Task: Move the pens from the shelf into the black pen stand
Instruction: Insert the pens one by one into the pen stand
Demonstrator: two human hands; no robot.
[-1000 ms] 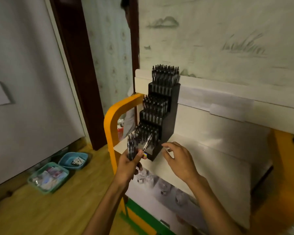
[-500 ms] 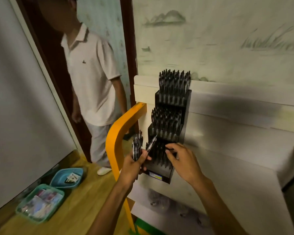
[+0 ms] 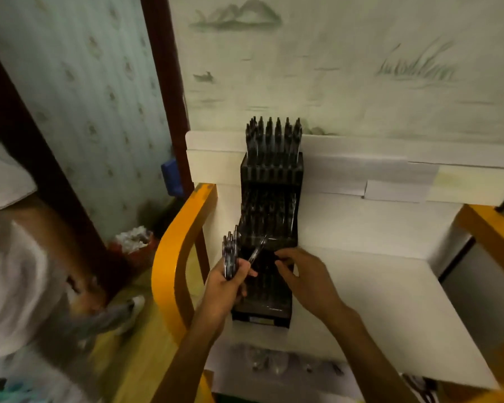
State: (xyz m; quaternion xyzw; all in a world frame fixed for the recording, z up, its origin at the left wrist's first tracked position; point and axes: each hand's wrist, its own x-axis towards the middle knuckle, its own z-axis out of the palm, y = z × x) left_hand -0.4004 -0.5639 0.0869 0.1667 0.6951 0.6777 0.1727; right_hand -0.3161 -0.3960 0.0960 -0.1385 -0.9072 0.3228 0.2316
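The black stepped pen stand [image 3: 269,311] stands on the white shelf [image 3: 390,301] against the wall, its tiers packed with several dark pens. My left hand [image 3: 226,289] is at the stand's lower left, closed around a bundle of pens [image 3: 230,257] that points up, with one pen angled toward the stand. My right hand [image 3: 306,277] reaches over the lowest tier with its fingertips down among the pens there. Whether those fingers pinch a pen is hidden.
An orange curved frame [image 3: 175,257] edges the shelf on the left and another orange piece [image 3: 489,228] on the right. A person in a white shirt [image 3: 18,271] stands close at the left by the dark door frame [image 3: 163,82]. Glassware sits under the shelf.
The view has swung down and closer to the stand. The other person has come nearer on the left. My hands keep the same positions at the lowest tier.
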